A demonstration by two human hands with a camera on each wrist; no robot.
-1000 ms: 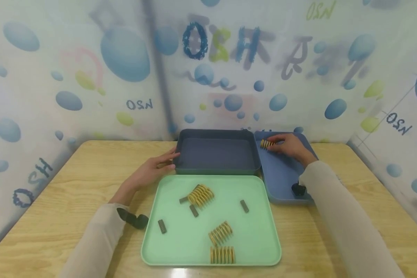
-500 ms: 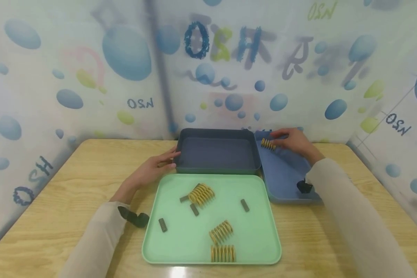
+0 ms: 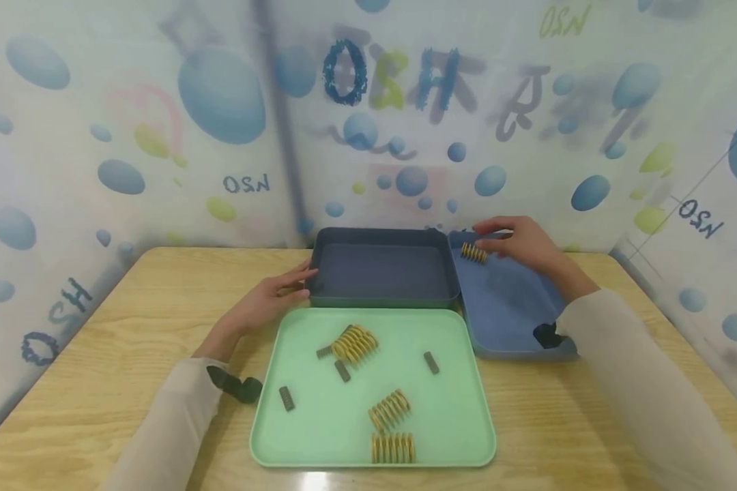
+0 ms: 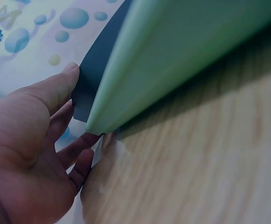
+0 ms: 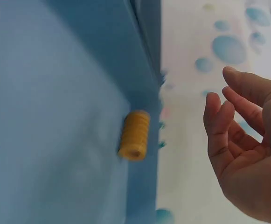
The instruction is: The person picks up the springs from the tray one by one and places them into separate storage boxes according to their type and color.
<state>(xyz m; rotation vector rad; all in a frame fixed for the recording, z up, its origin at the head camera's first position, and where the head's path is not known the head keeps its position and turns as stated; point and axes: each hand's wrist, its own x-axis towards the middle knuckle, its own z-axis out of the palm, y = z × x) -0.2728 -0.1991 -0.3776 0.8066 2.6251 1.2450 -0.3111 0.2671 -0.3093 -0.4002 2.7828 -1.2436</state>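
My right hand (image 3: 525, 244) hovers over the far end of the blue tray (image 3: 500, 320), its fingers relaxed and holding nothing. A yellow coil spring (image 3: 473, 253) lies in that tray's far left corner; in the right wrist view, a gap separates the spring (image 5: 135, 135) from my hand (image 5: 247, 140). My left hand (image 3: 264, 300) rests against the left side of the dark tray (image 3: 383, 273) with extended fingers. The left wrist view has its thumb and fingertips at the dark tray's corner (image 4: 86, 95).
Nearer to me, a light green tray (image 3: 319, 436) holds several yellow springs (image 3: 392, 449) and several small dark springs (image 3: 431, 363). All trays stand on a wooden table (image 3: 178, 293). A patterned curtain (image 3: 368, 170) hangs right behind the table's far edge.
My right hand has let go of the yellow spring in the blue tray and moved up and to the right. The left hand has stayed put.
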